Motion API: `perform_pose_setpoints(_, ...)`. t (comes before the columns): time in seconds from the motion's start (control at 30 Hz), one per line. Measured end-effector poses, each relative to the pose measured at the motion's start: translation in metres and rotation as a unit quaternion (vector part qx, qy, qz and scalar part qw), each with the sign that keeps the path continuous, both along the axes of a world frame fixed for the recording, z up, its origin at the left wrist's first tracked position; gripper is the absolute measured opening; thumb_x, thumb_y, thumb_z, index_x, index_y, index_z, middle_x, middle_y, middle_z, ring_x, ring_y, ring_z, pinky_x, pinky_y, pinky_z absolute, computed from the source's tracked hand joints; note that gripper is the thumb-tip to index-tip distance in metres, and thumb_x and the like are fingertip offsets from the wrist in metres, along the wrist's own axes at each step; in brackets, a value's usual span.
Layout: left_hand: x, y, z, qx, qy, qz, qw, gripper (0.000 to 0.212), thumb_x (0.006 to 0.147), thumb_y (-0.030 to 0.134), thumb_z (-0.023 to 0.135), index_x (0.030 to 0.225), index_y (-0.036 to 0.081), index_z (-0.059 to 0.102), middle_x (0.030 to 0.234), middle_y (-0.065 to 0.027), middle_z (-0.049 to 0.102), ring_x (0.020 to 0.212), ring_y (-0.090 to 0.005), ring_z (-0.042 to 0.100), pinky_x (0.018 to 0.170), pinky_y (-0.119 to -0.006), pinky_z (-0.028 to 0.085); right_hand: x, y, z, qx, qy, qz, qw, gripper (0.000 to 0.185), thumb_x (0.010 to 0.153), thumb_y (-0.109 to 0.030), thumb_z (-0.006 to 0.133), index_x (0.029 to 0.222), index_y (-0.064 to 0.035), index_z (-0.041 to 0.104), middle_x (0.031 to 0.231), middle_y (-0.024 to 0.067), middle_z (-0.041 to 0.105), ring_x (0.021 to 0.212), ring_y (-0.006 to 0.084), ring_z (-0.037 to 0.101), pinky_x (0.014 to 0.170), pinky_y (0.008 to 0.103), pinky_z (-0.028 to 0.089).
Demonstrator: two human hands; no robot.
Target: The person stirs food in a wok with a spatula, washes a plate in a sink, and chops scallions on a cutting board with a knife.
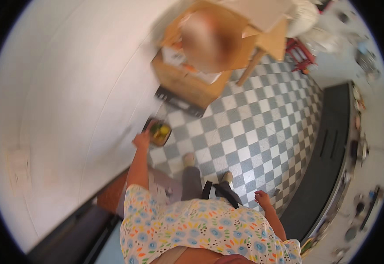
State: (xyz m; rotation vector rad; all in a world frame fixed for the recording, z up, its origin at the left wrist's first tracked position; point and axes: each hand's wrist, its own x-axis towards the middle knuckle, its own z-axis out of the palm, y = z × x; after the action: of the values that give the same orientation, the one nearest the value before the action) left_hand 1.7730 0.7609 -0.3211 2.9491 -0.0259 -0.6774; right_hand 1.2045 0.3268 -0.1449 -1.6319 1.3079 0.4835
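At the end of my outstretched left arm, my left hand point(141, 140) grips the edge of a dark container point(159, 143). Inside it are yellow and green items point(160, 130), perhaps fruit or vegetables, too small to name surely. How far the container is above the floor, I cannot tell. My right hand point(262, 199) hangs low at my right side over the chequered floor point(241, 142), holding nothing, its fingers loosely bent and a little apart.
Ahead stands a cardboard box point(185, 82) with a dark band at its base; what tops it is blurred. Beyond are a wooden leg point(251, 67) and a red stool point(300, 55). A white wall point(80, 99) runs along my left, a dark-fronted counter point(330, 138) along my right.
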Motion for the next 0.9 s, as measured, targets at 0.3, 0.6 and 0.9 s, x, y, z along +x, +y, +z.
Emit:
perform_pose_setpoints(0.3,0.041,-0.046,0.061,0.083,-0.013,-0.124,0.989,0.041,0.070,0.039,0.071,0.099,0.011,0.067,0.116,-0.0156,0.056,0.105,-0.0331,0.055,0.083,-0.044,0.050,-0.020,0.031,0.016,-0.045,-0.041,-0.077,0.995,0.021,0.081,-0.014,0.059,0.099,-0.0041,0.064,0.074,0.0102,0.065,0.059,0.0165,0.064,0.055,0.0297,0.052)
perform_pose_setpoints(0.6,0.000,0.022,0.096,0.162,-0.134,-0.301,0.930,0.032,0.080,0.027,0.062,0.099,0.001,0.062,0.088,-0.0172,0.064,0.086,-0.0333,0.061,0.077,-0.044,0.048,-0.141,0.058,-0.009,-0.154,-0.031,-0.136,0.978,0.026,0.073,-0.016,0.064,0.099,-0.0110,0.066,0.081,0.0120,0.066,0.074,0.0227,0.065,0.067,0.0367,0.052)
perform_pose_setpoints(0.9,-0.350,-0.286,0.127,-0.299,0.123,-0.545,0.773,0.027,0.076,0.023,0.062,0.090,0.000,0.062,0.082,-0.0199,0.065,0.078,-0.0312,0.063,0.070,-0.039,0.050,-0.407,0.162,-0.031,-0.165,0.059,-0.321,0.931,0.023,0.067,-0.015,0.059,0.088,-0.0157,0.068,0.088,0.0159,0.066,0.084,0.0325,0.062,0.076,0.0420,0.050)
